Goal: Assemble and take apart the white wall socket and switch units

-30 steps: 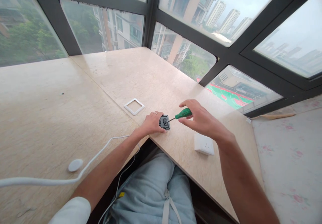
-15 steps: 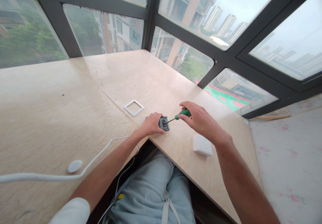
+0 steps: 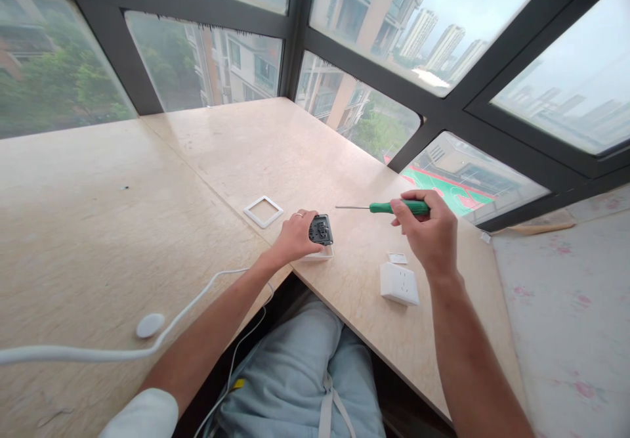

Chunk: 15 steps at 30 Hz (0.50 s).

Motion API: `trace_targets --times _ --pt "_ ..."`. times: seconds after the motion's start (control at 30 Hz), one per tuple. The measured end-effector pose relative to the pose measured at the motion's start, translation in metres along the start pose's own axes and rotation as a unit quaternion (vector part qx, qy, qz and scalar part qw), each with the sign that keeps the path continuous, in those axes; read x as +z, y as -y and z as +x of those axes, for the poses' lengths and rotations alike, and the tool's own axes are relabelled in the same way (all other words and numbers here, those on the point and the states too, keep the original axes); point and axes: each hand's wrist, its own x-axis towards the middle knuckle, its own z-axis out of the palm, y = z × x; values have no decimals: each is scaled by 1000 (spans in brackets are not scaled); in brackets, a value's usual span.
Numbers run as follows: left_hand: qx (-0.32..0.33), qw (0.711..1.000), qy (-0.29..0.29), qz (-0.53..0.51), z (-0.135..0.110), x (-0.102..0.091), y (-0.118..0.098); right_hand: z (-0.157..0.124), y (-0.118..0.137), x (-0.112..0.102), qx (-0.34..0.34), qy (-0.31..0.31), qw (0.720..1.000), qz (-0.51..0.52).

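My left hand (image 3: 295,238) grips a dark grey socket module (image 3: 322,229) by its sides and holds it tilted up. Below it, a white box-like base (image 3: 322,253) rests at the counter's edge, partly covered by the hand. My right hand (image 3: 430,228) is closed around the green handle of a screwdriver (image 3: 378,207). Its thin shaft points left, and the tip is in the air, apart from the module. A square white frame (image 3: 263,212) lies flat beyond my left hand. Under my right hand stands a white wall socket (image 3: 399,284).
A small white rectangular piece (image 3: 398,258) lies behind the wall socket. White cable (image 3: 162,339) runs across the left of the counter, past a round white disc (image 3: 150,325). Dark window frames (image 3: 293,50) border the far side. The counter's front edge is above my lap.
The screwdriver has come away from the module and moved right with my right hand. My left hand has raised and tilted the module, exposing the white base under it.
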Motion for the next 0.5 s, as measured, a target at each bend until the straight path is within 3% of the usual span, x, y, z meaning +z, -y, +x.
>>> trace_targets --times 0.1,0.17,0.23,0.3,0.4,0.43,0.5 --pt "-49 990 -104 -80 1 -4 0 -5 -23 11 12 9 1000 3" --pt "-112 953 -165 -230 3 -7 -1 -12 -39 20 34 42 999 3" --pt "-179 871 -168 -426 6 -10 -3 -19 -50 30 68 68 995 9" --pt "-241 752 -141 -597 9 -11 -4 -28 -56 37 94 79 992 14" --pt "-330 586 -143 -726 15 -10 1 -37 -58 46 122 85 988 39" --pt "-355 549 -152 -741 17 -9 5 -39 -57 47 132 87 986 54" --pt "-384 507 -170 -753 19 -7 12 -42 -57 50 149 88 982 81"
